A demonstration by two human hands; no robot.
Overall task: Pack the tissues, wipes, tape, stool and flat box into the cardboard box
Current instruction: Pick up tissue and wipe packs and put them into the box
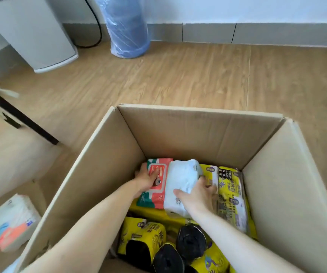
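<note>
Both my arms reach down into the open cardboard box. My left hand grips a red and green wipes pack near the box's far left corner. My right hand holds a white tissue pack right beside the wipes, touching them. Yellow tissue packs lie under and to the right of these. Black rolls in yellow wrapping fill the near part of the box. Another tissue pack, white with orange and blue, lies outside the box at the left.
The box stands on a wooden floor. A blue plastic-wrapped cylinder stands against the far wall. A white appliance with a black cable sits at the back left. A black furniture leg slants across the left.
</note>
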